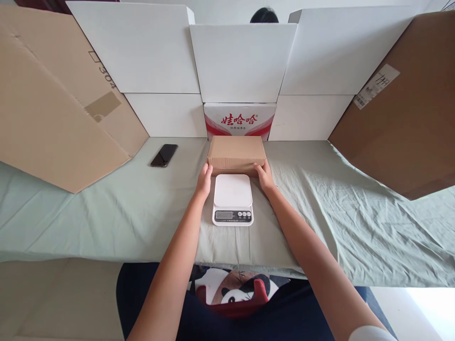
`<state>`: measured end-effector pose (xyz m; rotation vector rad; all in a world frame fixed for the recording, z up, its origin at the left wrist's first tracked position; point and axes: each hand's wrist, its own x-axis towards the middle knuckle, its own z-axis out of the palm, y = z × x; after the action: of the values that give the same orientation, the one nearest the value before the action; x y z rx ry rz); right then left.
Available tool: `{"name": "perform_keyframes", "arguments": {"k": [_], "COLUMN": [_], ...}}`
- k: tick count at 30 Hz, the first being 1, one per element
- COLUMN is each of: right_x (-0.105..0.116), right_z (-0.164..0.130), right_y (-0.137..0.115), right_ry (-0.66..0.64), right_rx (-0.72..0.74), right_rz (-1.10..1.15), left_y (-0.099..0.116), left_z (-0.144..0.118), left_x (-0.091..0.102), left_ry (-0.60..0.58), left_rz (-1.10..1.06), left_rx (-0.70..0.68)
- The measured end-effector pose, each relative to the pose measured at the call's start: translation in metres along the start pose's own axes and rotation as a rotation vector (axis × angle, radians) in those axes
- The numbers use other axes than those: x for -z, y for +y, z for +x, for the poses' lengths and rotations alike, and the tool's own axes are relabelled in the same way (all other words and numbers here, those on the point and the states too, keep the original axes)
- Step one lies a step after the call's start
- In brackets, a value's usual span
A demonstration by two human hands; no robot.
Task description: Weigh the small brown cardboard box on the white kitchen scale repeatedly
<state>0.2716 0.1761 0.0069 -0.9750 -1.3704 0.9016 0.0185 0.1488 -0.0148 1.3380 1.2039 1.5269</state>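
Observation:
A small brown cardboard box point(236, 149) is gripped at its two near corners, just behind the white kitchen scale point(233, 190). On its left side is my left hand point(204, 179), the thumb at the front corner. My right hand point(264, 175) holds the right side, its thumb pressed on the front face. Most of my other fingers are hidden along the box's sides. The scale's plate bears nothing, and its display and buttons face me. I cannot tell whether the box's underside touches the cloth.
A black phone point(164, 155) lies to the left on the green cloth point(117, 203). White boxes point(241, 61) and a red-and-white carton point(240, 118) form a back wall. Large cardboard panels stand at left point(53, 94) and right point(408, 123). The top of a person's head point(264, 15) shows behind.

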Motion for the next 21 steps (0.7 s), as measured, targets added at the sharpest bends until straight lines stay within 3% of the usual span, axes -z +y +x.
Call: {"name": "perform_keyframes", "arguments": {"k": [5,10,15,21], "right_x": [0.001,0.003,0.007,0.014], "right_z": [0.002,-0.003,-0.040,-0.095], "right_y": [-0.001,-0.004,-0.014,-0.023], "right_ry": [-0.043,-0.017,0.005,-0.015], "right_rx": [0.065,0.197,0.240,0.223], "right_rz": [-0.024,-0.030,-0.063,-0.076], "left_y": [0.006,0.036,0.060,0.054], "left_z": [0.002,-0.012,-0.055,-0.114], "left_x": [0.001,0.003,0.010,0.021], "left_ry": [-0.004,-0.025,-0.017,-0.017], "left_rz": [-0.004,0.006,-0.005,-0.019], "left_rx": [-0.016,-0.171,-0.278,-0.237]}}
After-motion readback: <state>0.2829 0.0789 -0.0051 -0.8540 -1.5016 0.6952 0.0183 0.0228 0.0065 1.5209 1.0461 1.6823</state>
